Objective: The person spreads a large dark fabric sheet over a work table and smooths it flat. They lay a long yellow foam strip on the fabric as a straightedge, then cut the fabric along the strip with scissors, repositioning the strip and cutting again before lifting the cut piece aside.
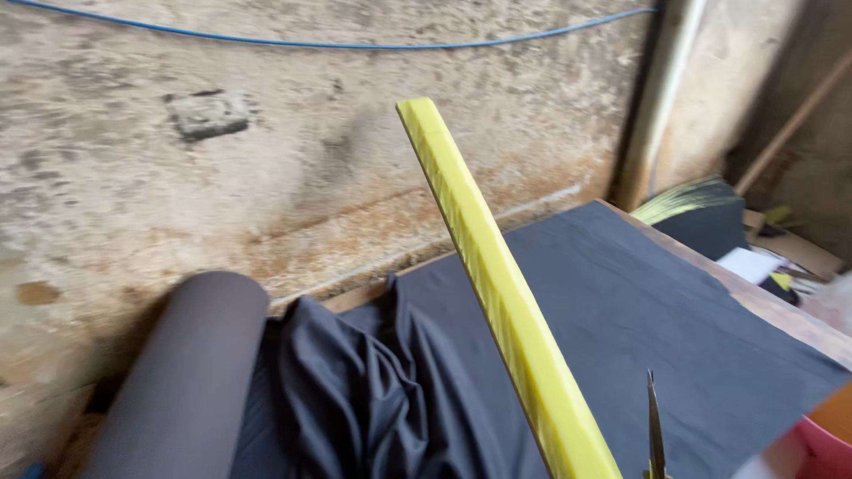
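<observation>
Rising toward twelve o'clock, a long yellow flat wooden ruler (497, 293) crosses my black cloth sheet (639, 310); grey fabric roll (182, 372) at eight; my hands are out of view.

Neither of the person's hands shows from where the head camera looks; both stay below the lower edge of the view, along with the wrists and forearms. No finger, palm or sleeve enters the picture, so their pose, and whether they are closed or spread, cannot be told here.
</observation>
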